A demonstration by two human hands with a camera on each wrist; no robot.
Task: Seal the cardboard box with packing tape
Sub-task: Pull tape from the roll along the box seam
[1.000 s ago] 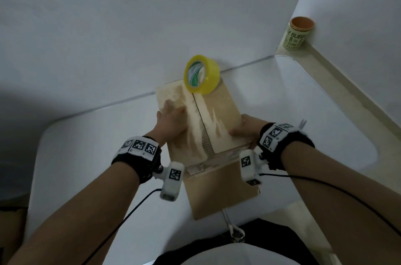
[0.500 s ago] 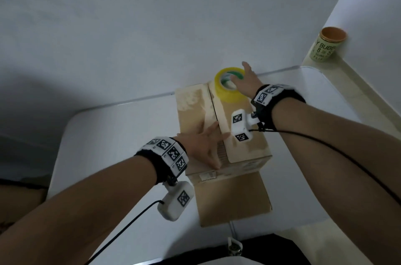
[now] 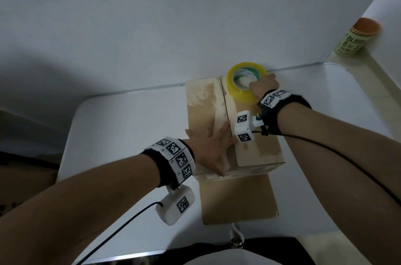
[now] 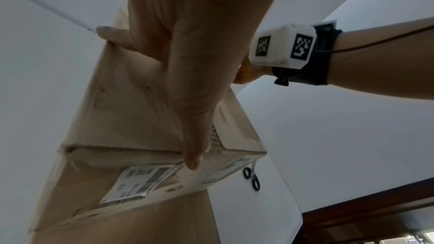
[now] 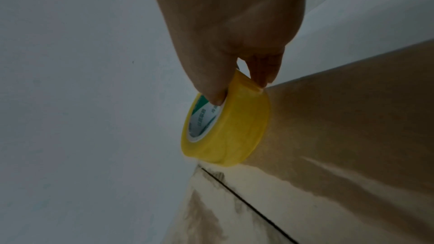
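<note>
Cardboard box set on white table, flaps closed, centre seam visible along top. Left hand laid flat on top near front edge, fingers straight and spread, thumb tip hooked over front edge above shipping label. Yellow tape roll stood on edge at far end of box top, pinched by right hand, thumb inside core, fingers on outer rim. Scissors seen on table beside box. Green cup placed on ledge at far right.
</note>
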